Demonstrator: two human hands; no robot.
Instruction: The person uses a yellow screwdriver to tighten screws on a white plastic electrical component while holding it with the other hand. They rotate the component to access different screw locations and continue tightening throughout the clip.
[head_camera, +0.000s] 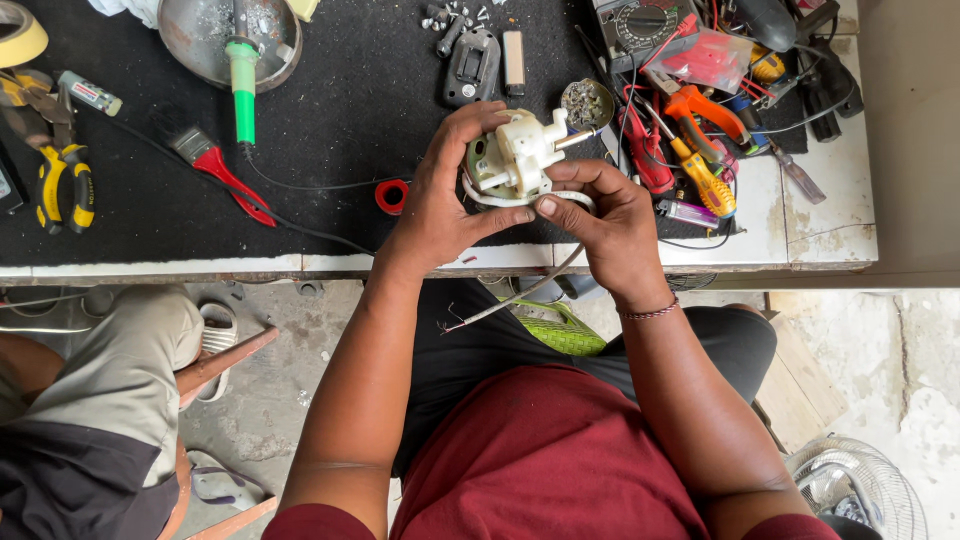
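Both hands clamp a small cream plastic motor housing (517, 155): left hand (440, 205) cupping its side, right hand (610, 225) pinching below. It looks rigid and light; its white cord (510, 297) dangles limp beneath the fingers.

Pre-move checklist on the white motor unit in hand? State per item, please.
1. Left hand grips the white motor unit from its side: ok.
2. Right hand supports it from below, thumb on the white cable: ok.
3. Unit held above the black mat, not resting on it: ok.
4. Cable's loose end hangs free below the bench edge, bare tip showing: not ok.
5. Whether the cable is fastened to the unit: cannot tell, the fingers hide the joint.
6. Screwdrivers lie close to the right hand: ok.
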